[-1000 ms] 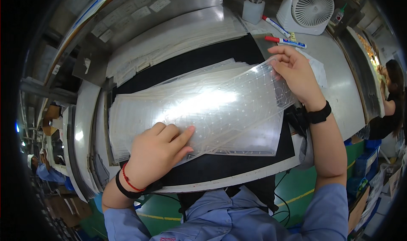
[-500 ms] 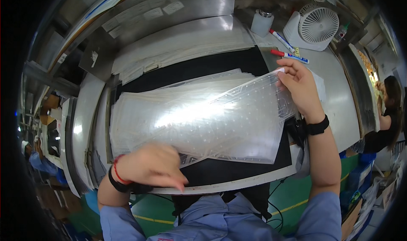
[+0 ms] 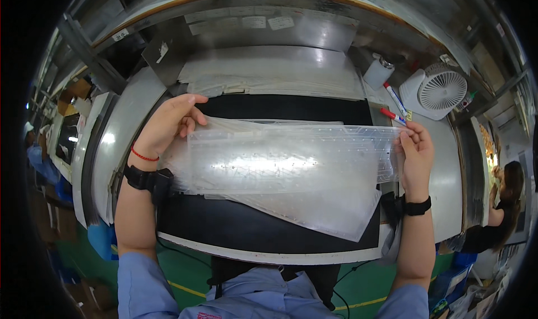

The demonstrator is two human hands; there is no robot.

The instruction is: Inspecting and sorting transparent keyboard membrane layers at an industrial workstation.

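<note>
Head view: a clear plastic sheet point(image 3: 291, 165) with rows of small dots is held stretched above a black mat point(image 3: 269, 223), roughly level, running left to right.
Sheet position: lifted off a loose stack of similar clear sheets point(image 3: 330, 212) that lies on the mat, one corner of it sagging toward the near right.
Left hand point(image 3: 171, 123): grip closed on the sheet's far-left corner, thumb over the top edge.
Right hand point(image 3: 414, 156): fingers pinched on the sheet's right edge.
Handling: it looks thin, light, floppy and slick; probably easy to crease, so opposite edges or corners seem the safest hold.
Surface point(image 3: 129, 128): pale grey bench around the mat.
Far right: two markers point(image 3: 395, 106), a white bottle point(image 3: 376, 72), a small white fan point(image 3: 440, 92).
Right rim: another person point(image 3: 499, 207) at a neighbouring bench.
</note>
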